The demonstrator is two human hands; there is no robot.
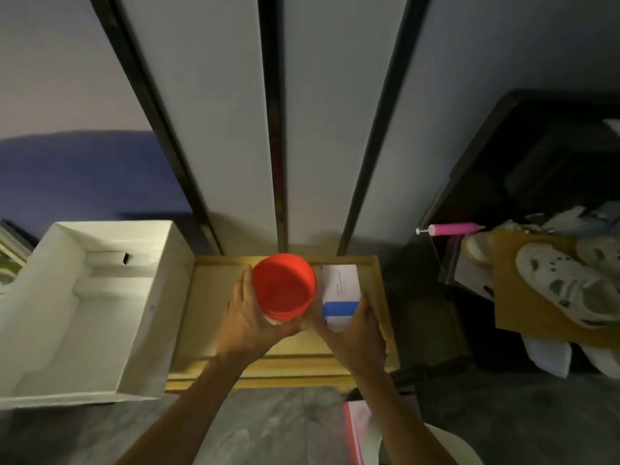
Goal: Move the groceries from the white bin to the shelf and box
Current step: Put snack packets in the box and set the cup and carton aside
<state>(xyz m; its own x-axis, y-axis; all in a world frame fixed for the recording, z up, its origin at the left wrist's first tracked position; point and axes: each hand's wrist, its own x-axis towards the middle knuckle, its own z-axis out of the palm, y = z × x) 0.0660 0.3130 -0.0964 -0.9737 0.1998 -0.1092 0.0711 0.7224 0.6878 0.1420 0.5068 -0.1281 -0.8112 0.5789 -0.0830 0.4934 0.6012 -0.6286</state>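
**Grip, left:** the left hand point(246, 317) was curled round the near side of a red-lidded jar point(284, 286), with the fingers wrapped under its near edge.

**Grip, right:** the right hand point(355, 333) was closed on the near end of a white carton point(340, 286) marked with a blue band, pinched between thumb and fingers.

Jar and carton were seen just beside each other over the floor of a shallow wooden tray point(208, 297). Whether either rested on it or was held just above could not be told from overhead. The white bin point(157, 307) lay just left of the tray. Only white moulded inserts were visible inside it, and no groceries.

Farther right, a dark shelf unit point(503, 129) was shown with shoes point(567, 290), a pink pump point(453, 228) and loose clutter.

**Step judged in hand:** the setting-down of two groceries, late in the transfer. The next move would call for each grip to be slackened only once the weight was borne from below. The jar would need to be kept upright and clear of the carton as the fingers were drawn out.
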